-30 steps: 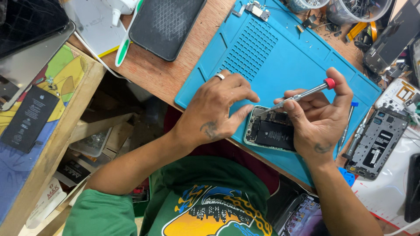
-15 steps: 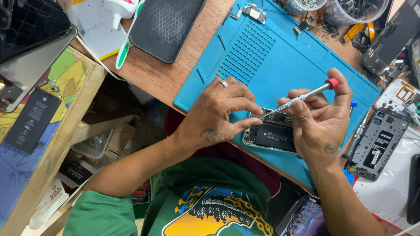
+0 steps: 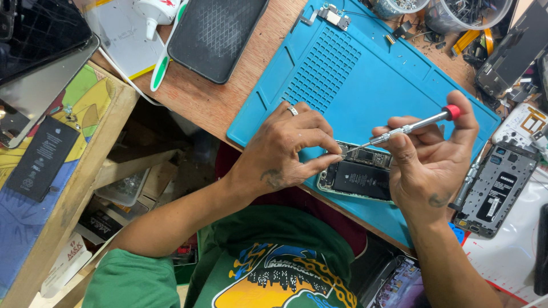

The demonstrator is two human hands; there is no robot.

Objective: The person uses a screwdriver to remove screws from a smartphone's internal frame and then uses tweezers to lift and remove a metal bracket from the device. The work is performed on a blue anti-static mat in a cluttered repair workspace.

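Worktop carries blue mat; opened phone at its near edge. Left hand pinches the phone's frame; right hand grips screwdriver, tip on internals. Unscrewing stage, likely; needs steady tip seating.

mat: blue, gridded | screwdriver: silver, red cap | battery: black | shirt: green

On a blue silicone work mat lies an opened smartphone with a black battery. The left hand pinches at its edge. The right hand grips a slim silver screwdriver with a red cap, tip at the phone.
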